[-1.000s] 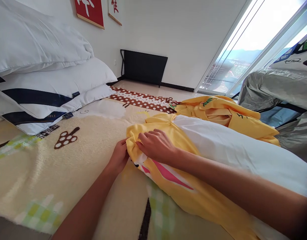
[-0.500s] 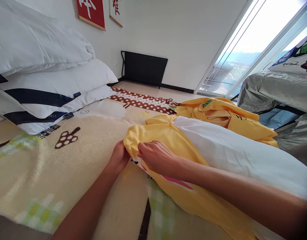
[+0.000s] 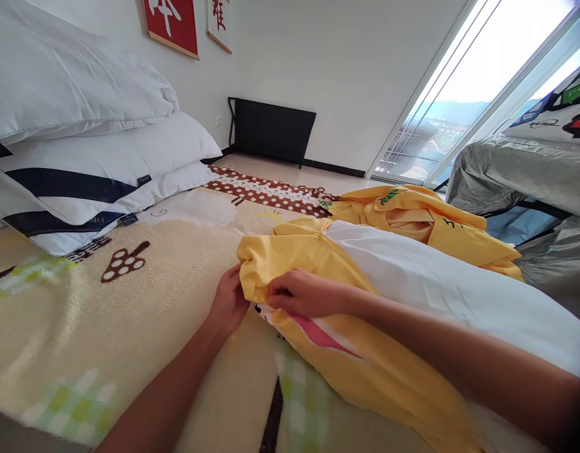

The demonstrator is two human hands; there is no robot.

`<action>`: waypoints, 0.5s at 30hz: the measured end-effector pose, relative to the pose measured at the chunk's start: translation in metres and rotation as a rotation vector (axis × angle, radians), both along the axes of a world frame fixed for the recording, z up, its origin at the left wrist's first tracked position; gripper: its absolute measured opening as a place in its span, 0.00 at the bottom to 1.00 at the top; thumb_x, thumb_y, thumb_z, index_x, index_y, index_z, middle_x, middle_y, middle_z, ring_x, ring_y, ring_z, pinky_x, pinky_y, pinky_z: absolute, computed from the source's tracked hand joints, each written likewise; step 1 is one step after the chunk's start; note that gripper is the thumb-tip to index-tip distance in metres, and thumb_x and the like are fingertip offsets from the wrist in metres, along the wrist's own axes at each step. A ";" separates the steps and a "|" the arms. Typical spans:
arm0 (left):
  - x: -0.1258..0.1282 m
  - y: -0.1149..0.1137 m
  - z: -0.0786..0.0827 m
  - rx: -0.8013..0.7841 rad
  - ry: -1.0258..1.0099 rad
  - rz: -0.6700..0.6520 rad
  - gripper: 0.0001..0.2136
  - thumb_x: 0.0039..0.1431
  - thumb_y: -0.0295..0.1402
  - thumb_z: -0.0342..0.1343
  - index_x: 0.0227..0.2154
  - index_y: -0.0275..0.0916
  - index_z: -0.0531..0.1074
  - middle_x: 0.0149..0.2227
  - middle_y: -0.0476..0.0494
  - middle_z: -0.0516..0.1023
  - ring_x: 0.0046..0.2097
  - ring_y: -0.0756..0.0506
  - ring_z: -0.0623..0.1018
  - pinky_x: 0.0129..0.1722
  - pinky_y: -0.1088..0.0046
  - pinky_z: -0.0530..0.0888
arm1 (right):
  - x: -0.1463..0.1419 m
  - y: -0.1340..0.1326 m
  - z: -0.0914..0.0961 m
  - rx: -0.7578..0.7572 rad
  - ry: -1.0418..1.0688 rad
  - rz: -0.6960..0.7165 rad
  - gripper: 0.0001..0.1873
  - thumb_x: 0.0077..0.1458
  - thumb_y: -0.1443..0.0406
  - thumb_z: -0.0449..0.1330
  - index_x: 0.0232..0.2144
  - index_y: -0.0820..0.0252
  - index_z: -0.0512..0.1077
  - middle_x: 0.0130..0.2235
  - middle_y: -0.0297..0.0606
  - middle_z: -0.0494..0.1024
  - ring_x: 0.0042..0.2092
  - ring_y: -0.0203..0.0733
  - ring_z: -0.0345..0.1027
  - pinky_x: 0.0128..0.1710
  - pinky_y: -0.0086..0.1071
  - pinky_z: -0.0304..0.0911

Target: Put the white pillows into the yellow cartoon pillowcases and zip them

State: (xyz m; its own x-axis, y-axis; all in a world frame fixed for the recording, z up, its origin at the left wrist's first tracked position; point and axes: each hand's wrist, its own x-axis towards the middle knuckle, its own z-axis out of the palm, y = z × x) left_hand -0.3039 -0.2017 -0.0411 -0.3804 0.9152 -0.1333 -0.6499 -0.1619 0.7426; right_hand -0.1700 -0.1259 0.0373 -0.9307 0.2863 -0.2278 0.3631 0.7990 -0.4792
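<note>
A white pillow [image 3: 441,283] lies across the bed, its near end inside a yellow pillowcase [image 3: 313,251] with a pink and white print. My left hand [image 3: 229,302] grips the pillowcase's closed corner from the left, fingers curled against the cloth. My right hand [image 3: 304,294] pinches the same yellow cloth just right of it, fingers closed on a fold. Both forearms reach in from the bottom of the view.
A cream fleece blanket [image 3: 105,327] with printed patterns covers the bed. Stacked white pillows [image 3: 92,157] with navy stripes rest at the left. More crumpled yellow cloth [image 3: 426,217] lies beyond the pillow. A black rack [image 3: 271,129] stands at the wall; a window is at right.
My right hand has slid down from the top of the pillowcase corner and closed into a pinch on the cloth. My left hand has shifted slightly lower along the corner.
</note>
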 end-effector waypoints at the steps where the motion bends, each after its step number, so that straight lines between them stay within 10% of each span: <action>1: -0.001 -0.001 0.000 0.012 0.002 -0.013 0.12 0.40 0.36 0.64 0.26 0.33 0.73 0.26 0.47 0.74 0.27 0.50 0.71 0.26 0.76 0.67 | -0.003 0.007 -0.001 -0.088 0.064 -0.086 0.13 0.58 0.63 0.51 0.24 0.62 0.67 0.22 0.29 0.66 0.24 0.30 0.55 0.25 0.26 0.49; 5: -0.003 -0.002 -0.003 0.038 0.007 -0.047 0.13 0.43 0.36 0.64 0.32 0.34 0.75 0.31 0.45 0.76 0.31 0.49 0.72 0.29 0.75 0.69 | -0.015 0.026 -0.005 -0.099 0.377 -0.378 0.09 0.55 0.64 0.53 0.37 0.62 0.70 0.23 0.26 0.64 0.24 0.29 0.56 0.25 0.25 0.52; 15: -0.006 0.002 -0.008 0.035 0.050 0.010 0.11 0.45 0.33 0.64 0.33 0.38 0.77 0.34 0.47 0.77 0.32 0.51 0.73 0.31 0.78 0.68 | -0.034 0.021 -0.004 0.459 0.195 -0.102 0.09 0.54 0.68 0.53 0.30 0.62 0.74 0.28 0.37 0.75 0.28 0.34 0.62 0.27 0.29 0.46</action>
